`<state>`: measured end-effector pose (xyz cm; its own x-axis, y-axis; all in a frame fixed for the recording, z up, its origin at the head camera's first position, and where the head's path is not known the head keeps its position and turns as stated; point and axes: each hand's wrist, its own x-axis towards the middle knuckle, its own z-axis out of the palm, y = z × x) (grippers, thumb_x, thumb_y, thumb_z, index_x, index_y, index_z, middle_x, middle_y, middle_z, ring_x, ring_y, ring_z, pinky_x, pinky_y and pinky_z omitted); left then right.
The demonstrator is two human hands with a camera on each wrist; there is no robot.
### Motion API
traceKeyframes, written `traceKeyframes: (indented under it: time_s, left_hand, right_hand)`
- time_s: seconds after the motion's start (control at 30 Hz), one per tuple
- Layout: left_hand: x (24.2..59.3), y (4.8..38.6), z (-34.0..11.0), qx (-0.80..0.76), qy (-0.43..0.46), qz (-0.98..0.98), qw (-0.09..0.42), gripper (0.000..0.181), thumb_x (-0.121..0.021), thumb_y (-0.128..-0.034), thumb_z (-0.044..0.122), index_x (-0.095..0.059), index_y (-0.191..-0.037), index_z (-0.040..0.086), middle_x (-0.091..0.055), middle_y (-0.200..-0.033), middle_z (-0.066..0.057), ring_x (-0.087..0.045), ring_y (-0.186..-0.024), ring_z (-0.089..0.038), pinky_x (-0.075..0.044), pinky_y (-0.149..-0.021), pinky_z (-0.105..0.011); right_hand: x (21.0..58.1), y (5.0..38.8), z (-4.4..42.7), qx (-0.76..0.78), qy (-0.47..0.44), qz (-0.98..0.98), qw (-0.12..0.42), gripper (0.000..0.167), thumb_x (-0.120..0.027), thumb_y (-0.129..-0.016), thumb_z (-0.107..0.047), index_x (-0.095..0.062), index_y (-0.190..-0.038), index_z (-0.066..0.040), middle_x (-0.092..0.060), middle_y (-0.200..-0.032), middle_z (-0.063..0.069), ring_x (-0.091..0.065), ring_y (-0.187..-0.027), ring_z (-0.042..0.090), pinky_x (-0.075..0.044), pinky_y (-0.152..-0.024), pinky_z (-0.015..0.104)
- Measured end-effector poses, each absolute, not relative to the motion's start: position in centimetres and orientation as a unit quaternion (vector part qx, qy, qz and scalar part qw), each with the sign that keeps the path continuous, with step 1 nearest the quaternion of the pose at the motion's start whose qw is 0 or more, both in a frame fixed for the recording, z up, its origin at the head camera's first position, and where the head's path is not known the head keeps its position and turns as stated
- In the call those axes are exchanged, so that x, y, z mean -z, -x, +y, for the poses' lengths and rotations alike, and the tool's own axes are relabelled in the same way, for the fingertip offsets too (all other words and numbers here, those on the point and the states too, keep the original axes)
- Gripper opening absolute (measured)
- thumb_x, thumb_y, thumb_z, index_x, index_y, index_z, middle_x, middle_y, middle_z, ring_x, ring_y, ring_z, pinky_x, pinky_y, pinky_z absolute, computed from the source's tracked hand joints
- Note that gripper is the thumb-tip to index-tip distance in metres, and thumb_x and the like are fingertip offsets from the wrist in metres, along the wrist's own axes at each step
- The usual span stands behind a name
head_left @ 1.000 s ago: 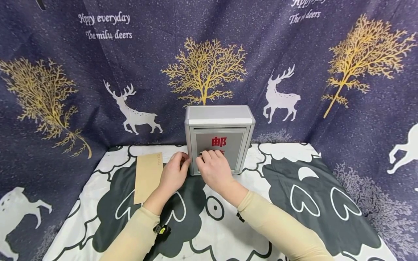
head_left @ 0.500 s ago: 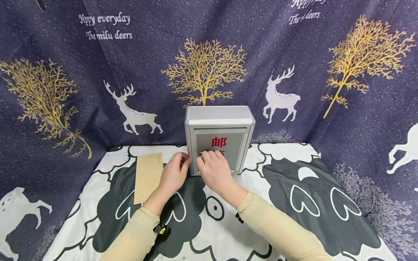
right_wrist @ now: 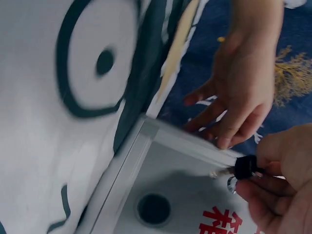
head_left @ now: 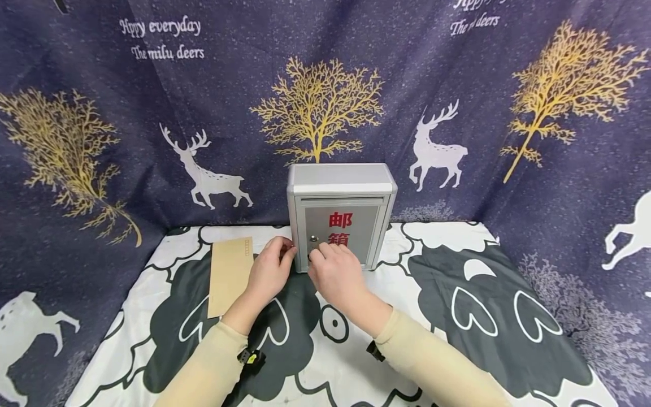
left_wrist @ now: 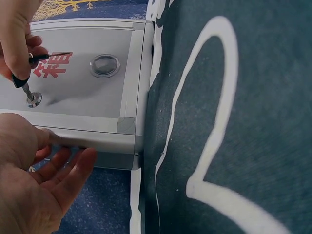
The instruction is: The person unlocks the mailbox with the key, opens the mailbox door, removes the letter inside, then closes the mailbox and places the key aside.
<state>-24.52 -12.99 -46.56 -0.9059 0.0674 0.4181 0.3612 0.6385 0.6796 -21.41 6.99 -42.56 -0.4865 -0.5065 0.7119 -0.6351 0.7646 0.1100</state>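
Note:
A grey metal mailbox (head_left: 366, 232) with red characters stands upright at the back of the cloth-covered surface. My right hand (head_left: 339, 277) pinches a black-headed key (right_wrist: 245, 167) in front of it. In the right wrist view the key's tip lies beside the round lock (right_wrist: 232, 184), seemingly apart from it. A second key (left_wrist: 48, 56) sticks out from the same fingers in the left wrist view. My left hand (head_left: 269, 272) touches the mailbox's left edge with its thumb and fairly straight, spread fingers, not wrapped around it.
A brown paper envelope (head_left: 231, 277) lies flat left of the mailbox. Black-and-white patterned cloth (head_left: 335, 362) covers the surface. A dark blue curtain (head_left: 229, 102) with deer and trees hangs close behind. The mailbox front has a round window (left_wrist: 105, 66).
My right hand has moved slightly down from the lock, so the lock and more of the second red character now show. My left hand and the envelope have stayed in place.

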Motion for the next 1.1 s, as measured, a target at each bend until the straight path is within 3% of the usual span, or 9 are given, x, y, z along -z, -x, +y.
traceKeyframes:
  time_s: [0.27, 0.47, 0.77, 0.93, 1.1]
  left_hand:
    - [46.5, 24.5, -13.0, 0.407, 0.120, -0.887, 0.182, 0.013, -0.069, -0.1124, 0.020, -0.069, -0.118, 0.007, -0.070, -0.112, -0.011, -0.071, -0.102, -0.029, -0.057, -0.088, -0.053]
    - [46.4, 24.5, -13.0, 0.406, 0.120, -0.887, 0.185, 0.013, -0.068, -0.1125, 0.019, -0.069, -0.117, 0.008, -0.070, -0.111, -0.011, -0.071, -0.101, -0.029, -0.057, -0.087, -0.052]
    - [46.6, 24.7, -13.0, 0.404, 0.119, -0.887, 0.188, 0.013, -0.069, -0.1122, 0.019, -0.069, -0.117, 0.008, -0.071, -0.112, -0.010, -0.071, -0.103, -0.029, -0.057, -0.089, -0.052]
    - [46.5, 24.6, -13.0, 0.412, 0.114, -0.885, 0.184, 0.014, -0.069, -0.1121, 0.020, -0.069, -0.117, 0.008, -0.071, -0.112, -0.010, -0.072, -0.104, -0.029, -0.057, -0.090, -0.053]
    - [46.5, 24.5, -13.0, 0.414, 0.111, -0.886, 0.179, 0.014, -0.068, -0.1122, 0.021, -0.069, -0.117, 0.008, -0.071, -0.113, -0.010, -0.072, -0.106, -0.029, -0.057, -0.092, -0.053]
  right_hand:
    - [42.5, 20.7, 8.0, -0.261, -0.283, -0.896, 0.222, 0.006, -0.081, -0.092, -0.005, -0.080, -0.097, -0.008, -0.073, -0.090, 0.002, -0.064, -0.070, 0.013, -0.052, -0.060, 0.028]
    - [43.2, 21.1, 9.0, -0.310, -0.267, -0.898, 0.165, 0.006, -0.081, -0.095, -0.003, -0.082, -0.099, -0.008, -0.078, -0.094, 0.003, -0.066, -0.071, 0.009, -0.053, -0.063, 0.024]
    - [44.7, 22.0, 10.4, -0.387, -0.241, -0.887, 0.072, 0.002, -0.082, -0.098, -0.008, -0.083, -0.099, -0.009, -0.076, -0.082, -0.008, -0.062, -0.068, 0.001, -0.053, -0.063, 0.024]
    - [45.4, 22.3, 11.0, -0.429, -0.223, -0.875, 0.006, 0.004, -0.080, -0.100, -0.010, -0.081, -0.097, -0.006, -0.073, -0.075, -0.008, -0.065, -0.062, 0.004, -0.050, -0.056, 0.024]
    - [46.2, 22.6, 11.4, -0.474, -0.191, -0.857, -0.061, 0.006, -0.081, -0.098, -0.008, -0.080, -0.097, -0.003, -0.078, -0.077, -0.002, -0.072, -0.064, 0.009, -0.056, -0.059, 0.023]
